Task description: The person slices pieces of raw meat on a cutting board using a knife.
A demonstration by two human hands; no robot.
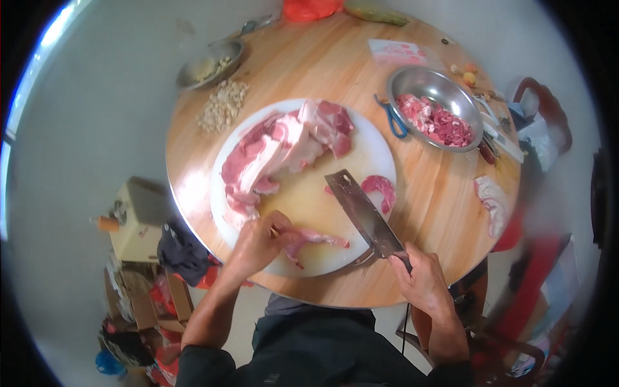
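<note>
My left hand (263, 242) pinches the end of a thin piece of meat (314, 238) over the near left part of a round white cutting board (295, 268). My right hand (425, 275) grips the handle of a Chinese cleaver (370, 215), whose blade lies slantwise over the board's right side. Beside the blade is a curved strip of red meat (386, 187) near the board's right rim. Large slabs of raw meat with pale fat (271, 159) cover the board's far left part. Beyond the board, a steel bowl (452, 89) holds cut meat.
On the round wooden table (309, 63) are blue-handled scissors (397, 121), garlic-like pieces (223, 106), another metal bowl (234, 51), a whitish piece of meat (492, 203), and a red plastic bag (309, 8). Open boxes (140, 295) stand on the floor at left.
</note>
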